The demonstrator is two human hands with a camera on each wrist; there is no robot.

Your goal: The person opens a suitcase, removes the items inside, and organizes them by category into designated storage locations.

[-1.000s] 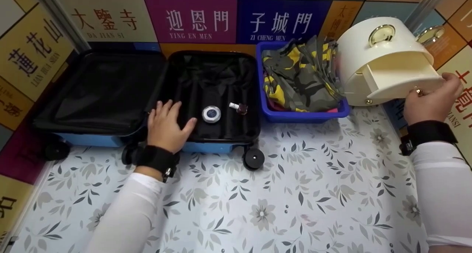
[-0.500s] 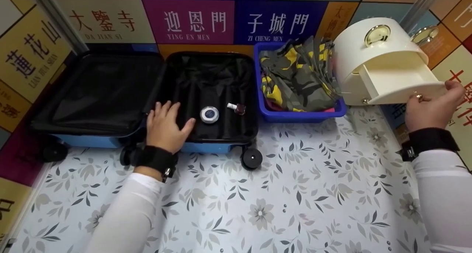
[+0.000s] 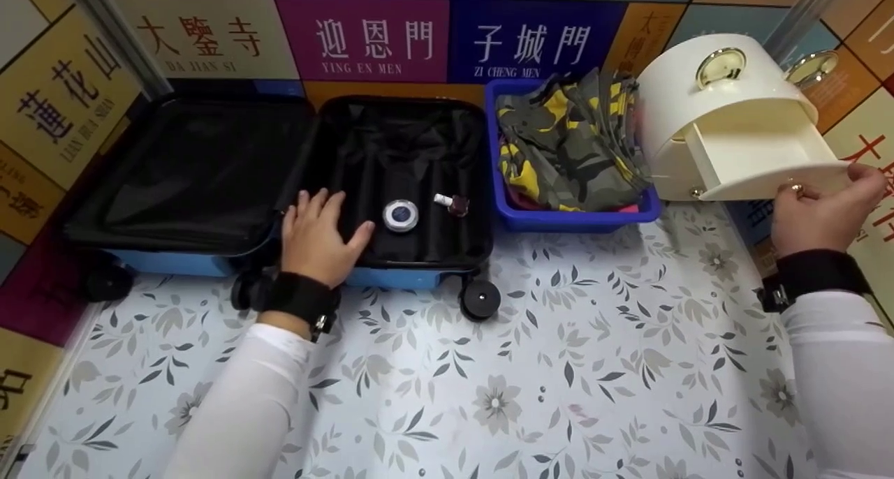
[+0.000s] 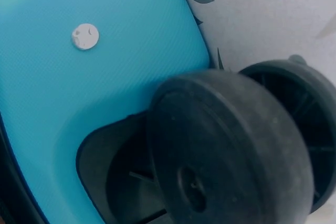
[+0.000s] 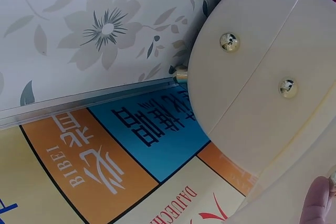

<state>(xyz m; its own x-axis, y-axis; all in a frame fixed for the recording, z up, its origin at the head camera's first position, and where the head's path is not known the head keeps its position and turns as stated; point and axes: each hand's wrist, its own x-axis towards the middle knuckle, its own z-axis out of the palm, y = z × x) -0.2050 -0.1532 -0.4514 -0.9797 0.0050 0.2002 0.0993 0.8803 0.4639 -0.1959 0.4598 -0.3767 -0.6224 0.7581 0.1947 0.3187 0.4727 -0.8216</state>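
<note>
A cream rounded storage box [image 3: 681, 91] with gold handles stands at the right, its upper drawer [image 3: 761, 140] pulled out and bare inside. My right hand [image 3: 827, 210] grips the drawer's curved front by its gold knob [image 3: 796, 188]. In the right wrist view, a fingertip [image 5: 315, 200] shows beside the knob at the lower right corner. My left hand [image 3: 323, 238] lies with fingers spread over the middle edge of an opened suitcase [image 3: 181, 165]. In the suitcase's right half lie a round silver-rimmed tin [image 3: 401, 216] and a small dark-red bottle with a white cap [image 3: 452, 204].
Between suitcase and box sits a blue basket [image 3: 573, 222] full of folded camouflage cloth [image 3: 573, 140]. A black suitcase wheel [image 3: 480, 300] juts toward the front. Printed wall panels [image 3: 363, 39] stand behind. A flower-patterned surface [image 3: 531, 367] spreads in front.
My right hand has drawn the drawer a little farther out, toward the front and slightly down. The left hand stays where it was on the suitcase.
</note>
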